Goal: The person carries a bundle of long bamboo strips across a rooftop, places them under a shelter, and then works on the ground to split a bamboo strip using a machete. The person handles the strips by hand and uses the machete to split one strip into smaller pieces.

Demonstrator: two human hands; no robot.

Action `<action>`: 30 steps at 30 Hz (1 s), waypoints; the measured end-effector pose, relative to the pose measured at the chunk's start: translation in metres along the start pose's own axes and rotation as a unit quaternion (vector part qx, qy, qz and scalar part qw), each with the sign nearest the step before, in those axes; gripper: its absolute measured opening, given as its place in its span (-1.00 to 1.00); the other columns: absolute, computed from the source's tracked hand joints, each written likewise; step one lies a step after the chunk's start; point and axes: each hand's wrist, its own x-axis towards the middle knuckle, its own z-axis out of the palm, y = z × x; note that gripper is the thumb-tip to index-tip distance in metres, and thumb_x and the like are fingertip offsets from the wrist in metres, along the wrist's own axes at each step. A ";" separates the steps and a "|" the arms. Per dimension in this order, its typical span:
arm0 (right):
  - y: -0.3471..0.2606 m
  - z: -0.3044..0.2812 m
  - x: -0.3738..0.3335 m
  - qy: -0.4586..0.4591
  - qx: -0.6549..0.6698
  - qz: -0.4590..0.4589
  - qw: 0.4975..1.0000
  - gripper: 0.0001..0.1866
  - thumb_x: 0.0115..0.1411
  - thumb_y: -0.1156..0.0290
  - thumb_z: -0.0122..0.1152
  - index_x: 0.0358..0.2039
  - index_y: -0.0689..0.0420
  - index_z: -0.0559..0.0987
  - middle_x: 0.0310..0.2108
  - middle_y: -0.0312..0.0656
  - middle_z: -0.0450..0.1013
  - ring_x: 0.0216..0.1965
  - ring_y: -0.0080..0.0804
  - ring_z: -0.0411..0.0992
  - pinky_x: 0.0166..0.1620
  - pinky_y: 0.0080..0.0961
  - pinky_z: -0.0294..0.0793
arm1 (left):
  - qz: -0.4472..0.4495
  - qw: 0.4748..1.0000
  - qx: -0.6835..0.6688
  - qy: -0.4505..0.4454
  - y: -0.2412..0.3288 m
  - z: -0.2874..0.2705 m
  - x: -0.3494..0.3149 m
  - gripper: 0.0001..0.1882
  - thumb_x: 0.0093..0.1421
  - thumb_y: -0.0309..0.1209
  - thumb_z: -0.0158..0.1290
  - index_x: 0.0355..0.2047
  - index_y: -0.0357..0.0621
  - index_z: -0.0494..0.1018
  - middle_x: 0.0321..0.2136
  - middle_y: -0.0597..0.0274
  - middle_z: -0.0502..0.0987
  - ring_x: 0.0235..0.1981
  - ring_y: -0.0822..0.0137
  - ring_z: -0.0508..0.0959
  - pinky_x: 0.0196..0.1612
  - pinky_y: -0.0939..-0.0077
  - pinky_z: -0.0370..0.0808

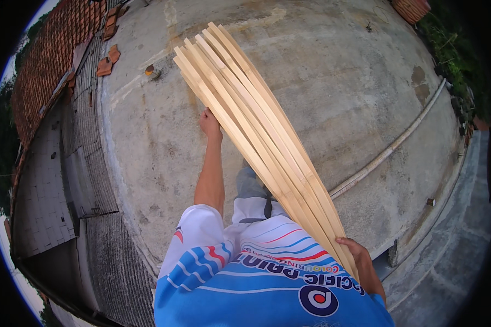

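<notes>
A bundle of long, pale wooden strips slants across my front, its far ends fanned out toward the upper left and its near end close to my right side. My left hand is closed on the left edge of the bundle, toward the far end; most of its fingers are hidden beneath the strips. Lower down, my right hand grips the right edge by the near end, with some fingers on top and the rest out of sight.
Stained concrete floor lies all around. A long pale pipe runs across the right side. Loose roof tiles and a short capped stub are at the far left. Corrugated roofing drops away beyond the left edge.
</notes>
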 end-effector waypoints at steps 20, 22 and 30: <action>-0.004 0.003 0.005 0.002 -0.043 -0.018 0.999 -0.14 0.06 0.08 0.37 0.31 0.21 0.30 0.12 0.08 0.43 0.07 -0.10 0.46 0.14 -0.28 0.42 | 0.195 0.893 0.403 0.042 0.143 -0.019 -0.023 -0.51 0.24 0.04 0.00 -0.16 -0.15 0.50 -0.27 0.00 0.63 -0.23 0.02 0.62 -0.16 0.07 0.44; -0.006 0.004 0.003 0.003 -0.052 -0.036 0.998 -0.13 0.06 0.07 0.37 0.30 0.25 0.30 0.11 0.10 0.44 0.06 -0.10 0.47 0.14 -0.29 0.43 | 0.205 0.860 0.467 0.029 0.143 -0.008 -0.004 -0.51 0.19 0.04 0.02 -0.16 -0.15 0.53 -0.24 -0.05 0.63 -0.19 -0.05 0.62 -0.08 -0.02 0.40; -0.001 -0.002 0.012 -0.058 -0.104 -0.078 0.990 -0.01 0.04 0.05 0.38 0.38 0.21 0.16 0.22 0.09 0.33 0.18 -0.08 0.36 0.21 -0.29 0.33 | 0.295 0.771 0.565 -0.002 0.134 0.005 0.017 -0.71 0.20 -0.31 -0.09 -0.32 -0.18 0.59 -0.35 -0.06 0.65 -0.24 -0.08 0.62 -0.03 -0.07 0.27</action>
